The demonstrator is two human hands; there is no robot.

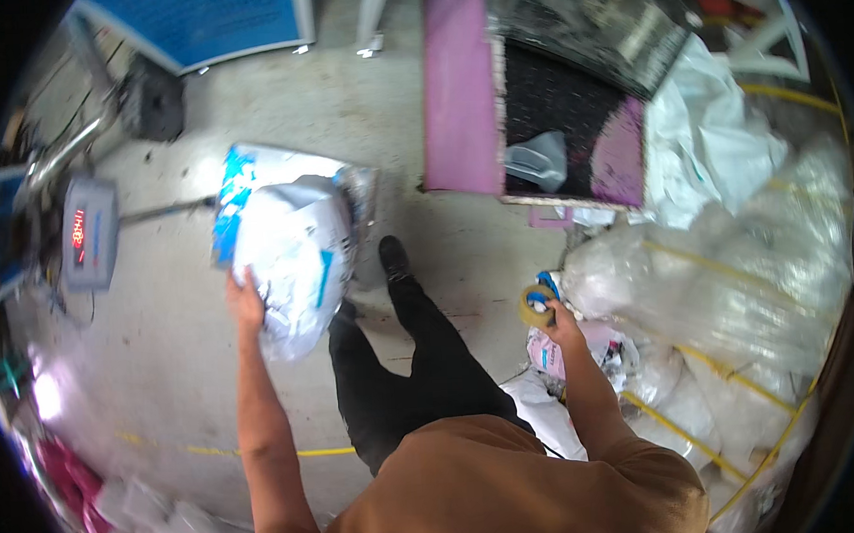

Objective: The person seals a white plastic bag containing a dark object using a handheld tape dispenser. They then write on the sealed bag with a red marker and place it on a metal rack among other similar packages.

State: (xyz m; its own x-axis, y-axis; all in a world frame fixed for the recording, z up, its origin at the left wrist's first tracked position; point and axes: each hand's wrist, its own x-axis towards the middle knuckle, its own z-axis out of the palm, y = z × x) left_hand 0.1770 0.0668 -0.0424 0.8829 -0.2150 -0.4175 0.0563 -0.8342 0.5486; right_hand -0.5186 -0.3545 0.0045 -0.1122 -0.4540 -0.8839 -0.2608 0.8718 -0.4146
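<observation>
A bulging white plastic sack (298,248) with a teal patch leans over a floor scale's platform (220,218). My left hand (247,301) is closed on the sack's left edge, its fingers partly out of sight behind it. Away to the right, my right hand (561,325) grips a tape dispenser (537,304) with a yellowish-brown roll and blue parts. The dispenser is apart from the sack and close to a pink-and-white printed bag (550,354).
Left of the platform stands the scale's display (90,234), lit red, with a cable on the floor. A pink-and-black box (573,108) stands ahead on the right. Clear plastic bags (732,263) fill a yellow-framed rack at right. A blue board (207,24) stands at the top.
</observation>
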